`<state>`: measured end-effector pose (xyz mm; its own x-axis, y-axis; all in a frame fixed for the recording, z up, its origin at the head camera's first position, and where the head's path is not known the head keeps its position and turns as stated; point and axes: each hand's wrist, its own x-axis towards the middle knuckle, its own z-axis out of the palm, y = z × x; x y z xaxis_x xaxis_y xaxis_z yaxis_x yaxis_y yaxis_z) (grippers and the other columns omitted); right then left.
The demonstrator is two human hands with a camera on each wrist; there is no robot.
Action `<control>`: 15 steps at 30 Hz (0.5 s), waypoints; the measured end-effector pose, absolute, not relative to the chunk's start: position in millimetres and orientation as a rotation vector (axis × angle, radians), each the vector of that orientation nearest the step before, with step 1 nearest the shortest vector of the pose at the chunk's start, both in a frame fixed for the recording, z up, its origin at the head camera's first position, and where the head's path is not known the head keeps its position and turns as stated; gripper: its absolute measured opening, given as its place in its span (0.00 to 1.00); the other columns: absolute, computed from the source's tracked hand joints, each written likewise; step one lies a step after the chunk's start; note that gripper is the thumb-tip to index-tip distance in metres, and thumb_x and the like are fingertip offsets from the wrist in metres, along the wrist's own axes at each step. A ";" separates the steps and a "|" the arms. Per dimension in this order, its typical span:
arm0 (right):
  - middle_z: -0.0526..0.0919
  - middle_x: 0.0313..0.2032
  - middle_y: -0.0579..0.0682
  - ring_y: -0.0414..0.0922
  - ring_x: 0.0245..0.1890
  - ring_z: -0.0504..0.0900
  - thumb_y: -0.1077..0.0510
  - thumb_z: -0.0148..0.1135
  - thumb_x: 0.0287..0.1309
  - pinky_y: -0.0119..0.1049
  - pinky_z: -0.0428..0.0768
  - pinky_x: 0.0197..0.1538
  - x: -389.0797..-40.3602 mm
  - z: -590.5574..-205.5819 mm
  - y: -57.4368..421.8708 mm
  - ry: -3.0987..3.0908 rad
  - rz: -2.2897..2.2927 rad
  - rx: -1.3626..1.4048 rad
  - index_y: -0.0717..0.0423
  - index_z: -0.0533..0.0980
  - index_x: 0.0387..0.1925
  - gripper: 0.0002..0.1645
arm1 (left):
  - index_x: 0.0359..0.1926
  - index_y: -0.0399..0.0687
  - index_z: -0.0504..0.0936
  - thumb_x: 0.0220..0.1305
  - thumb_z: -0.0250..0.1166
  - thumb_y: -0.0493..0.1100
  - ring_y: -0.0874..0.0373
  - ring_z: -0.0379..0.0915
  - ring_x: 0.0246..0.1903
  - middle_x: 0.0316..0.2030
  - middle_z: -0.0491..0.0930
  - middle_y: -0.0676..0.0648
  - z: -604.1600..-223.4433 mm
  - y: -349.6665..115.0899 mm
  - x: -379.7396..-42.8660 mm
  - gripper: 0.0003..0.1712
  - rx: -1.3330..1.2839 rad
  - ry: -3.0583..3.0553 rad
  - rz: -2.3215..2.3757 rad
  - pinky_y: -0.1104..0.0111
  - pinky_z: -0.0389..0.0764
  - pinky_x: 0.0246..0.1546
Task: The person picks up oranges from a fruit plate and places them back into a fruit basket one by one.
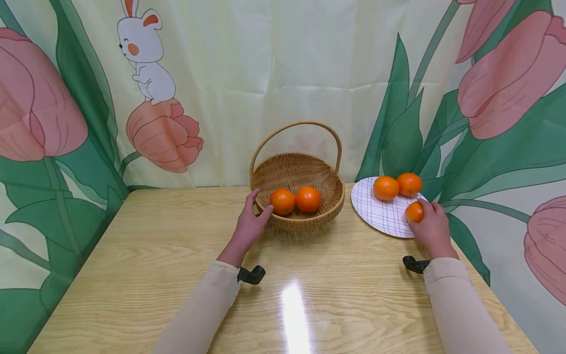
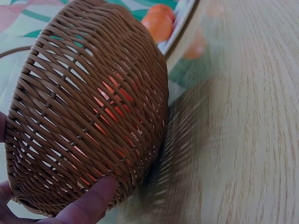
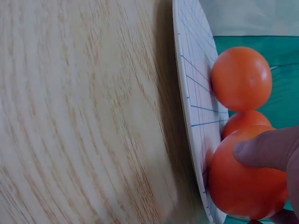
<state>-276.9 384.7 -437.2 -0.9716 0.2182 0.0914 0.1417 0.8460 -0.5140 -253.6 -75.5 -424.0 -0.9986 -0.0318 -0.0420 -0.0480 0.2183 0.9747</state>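
Note:
A wicker basket [image 1: 305,223] with a tall arched handle stands at the back middle of the table, with two oranges [image 1: 308,199] inside. My left hand [image 1: 253,220] holds its left rim; in the left wrist view the thumb [image 2: 91,200] lies against the woven outer wall. Over at the right, my right hand [image 1: 431,226] grips an orange [image 1: 414,212] above the front right part of a white checked plate [image 1: 376,219]. The right wrist view shows the thumb [image 3: 264,149] pressed on that orange. Two more oranges [image 1: 386,188] sit together at the back of the plate.
The wooden table [image 1: 177,236] ends at the back against a curtain [image 1: 230,123] printed with tulips and a rabbit. Both wrists carry small black cameras [image 1: 251,275]. The plate lies near the table's right edge, to the right of the basket.

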 end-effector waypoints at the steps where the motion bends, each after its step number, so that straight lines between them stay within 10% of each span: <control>1: 0.43 0.70 0.75 0.76 0.63 0.51 0.56 0.59 0.63 0.74 0.61 0.60 -276.8 -437.7 385.0 -2.872 0.776 -0.278 0.62 0.51 0.73 0.44 | 0.74 0.70 0.50 0.67 0.59 0.54 0.40 0.67 0.64 0.76 0.45 0.49 -423.8 -75.4 -253.5 0.40 -0.080 2.438 1.957 0.54 0.84 0.45; 15: 0.52 0.67 0.73 0.72 0.61 0.56 0.55 0.62 0.62 0.73 0.63 0.59 -275.9 -424.5 365.0 -2.811 0.733 -0.156 0.59 0.57 0.71 0.40 | 0.74 0.71 0.50 0.68 0.59 0.53 0.40 0.66 0.65 0.76 0.45 0.49 -421.8 -74.8 -252.5 0.39 -0.080 2.419 1.982 0.51 0.82 0.48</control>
<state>-275.9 365.0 -424.5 -0.9675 0.1601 0.1958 0.0441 0.8691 -0.4927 -252.5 -74.8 -421.8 -0.9986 -0.0308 -0.0427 -0.0480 0.1959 0.9794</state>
